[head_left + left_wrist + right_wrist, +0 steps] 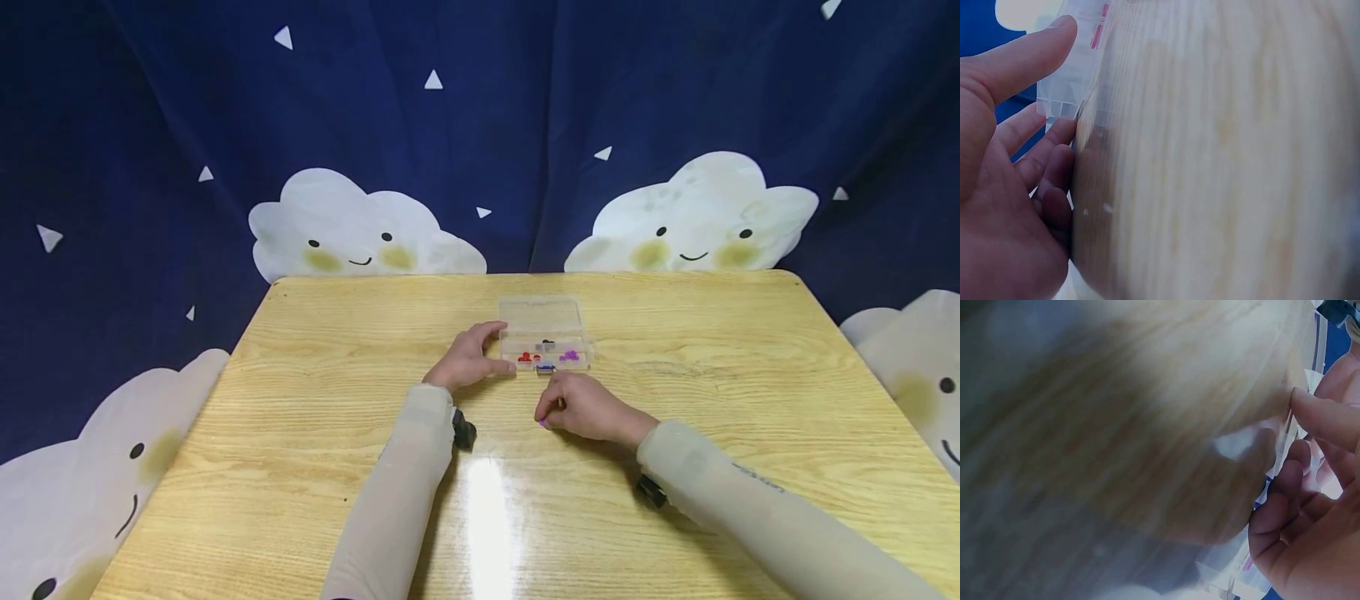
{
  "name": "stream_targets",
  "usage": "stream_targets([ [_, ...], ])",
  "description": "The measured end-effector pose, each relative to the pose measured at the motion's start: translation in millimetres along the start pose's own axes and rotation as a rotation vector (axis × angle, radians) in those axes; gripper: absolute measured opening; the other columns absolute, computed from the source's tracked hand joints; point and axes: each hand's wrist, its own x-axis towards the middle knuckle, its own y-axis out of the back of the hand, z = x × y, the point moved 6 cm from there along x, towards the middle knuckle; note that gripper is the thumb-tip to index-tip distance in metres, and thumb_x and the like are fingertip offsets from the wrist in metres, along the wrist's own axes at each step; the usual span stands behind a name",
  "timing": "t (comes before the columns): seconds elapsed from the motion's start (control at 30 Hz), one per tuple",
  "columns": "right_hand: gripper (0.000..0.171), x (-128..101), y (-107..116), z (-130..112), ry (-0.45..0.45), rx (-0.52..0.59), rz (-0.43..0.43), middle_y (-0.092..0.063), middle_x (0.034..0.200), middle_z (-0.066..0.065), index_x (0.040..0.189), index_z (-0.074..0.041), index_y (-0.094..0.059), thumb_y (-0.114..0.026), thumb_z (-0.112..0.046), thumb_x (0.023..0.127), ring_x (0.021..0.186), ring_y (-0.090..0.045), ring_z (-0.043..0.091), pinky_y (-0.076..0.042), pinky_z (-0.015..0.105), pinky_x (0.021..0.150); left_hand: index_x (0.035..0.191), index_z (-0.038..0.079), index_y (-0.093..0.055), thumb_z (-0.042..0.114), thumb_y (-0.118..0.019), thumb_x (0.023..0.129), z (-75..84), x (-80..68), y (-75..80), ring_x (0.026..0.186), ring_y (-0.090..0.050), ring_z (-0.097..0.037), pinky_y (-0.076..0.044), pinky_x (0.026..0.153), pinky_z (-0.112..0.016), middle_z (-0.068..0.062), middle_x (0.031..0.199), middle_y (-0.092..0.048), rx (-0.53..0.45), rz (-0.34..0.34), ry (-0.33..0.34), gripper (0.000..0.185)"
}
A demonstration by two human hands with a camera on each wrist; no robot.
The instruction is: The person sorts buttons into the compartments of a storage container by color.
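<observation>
A clear plastic compartment box lies on the wooden table, with small red pieces, purple pieces and one dark piece in its near cells. My left hand rests against the box's left end, with the thumb at the front corner and the fingers along the side. The left wrist view shows the same box under the straight thumb. My right hand sits just in front of the box with its fingers curled, pinching a tiny purple piece. The right wrist view is blurred; only its fingers show.
A dark blue curtain printed with white clouds hangs behind and beside the table. Bare wood stretches left, right and in front of the box. A small blue piece lies at the box's front edge.
</observation>
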Motion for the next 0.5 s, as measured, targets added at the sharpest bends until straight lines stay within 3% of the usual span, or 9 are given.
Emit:
stream_targets([
  [0.2, 0.015, 0.8, -0.1, -0.1, -0.042, 0.014, -0.015, -0.065, 0.081, -0.010, 0.076, -0.023, -0.077, -0.080, -0.008, 0.080, 0.078, -0.054, 0.004, -0.046, 0.023, 0.073, 0.152, 0.021, -0.041, 0.028, -0.080, 0.084, -1.1, 0.6, -0.6, 0.115, -0.046, -0.025, -0.042, 0.101, -0.042, -0.009, 0.144, -0.050, 0.016, -0.008, -0.005, 0.079],
  [0.5, 0.015, 0.5, -0.4, 1.9, -0.044, 0.029, -0.021, -0.063, 0.078, -0.008, 0.076, -0.021, -0.078, -0.079, -0.007, 0.081, 0.075, -0.052, 0.002, -0.045, 0.021, 0.072, 0.152, 0.021, -0.040, 0.028, -0.080, 0.084, -0.4, -0.4, 0.2, 0.123, -0.047, -0.027, -0.043, 0.105, -0.044, -0.009, 0.147, -0.048, 0.000, -0.009, 0.003, 0.079],
])
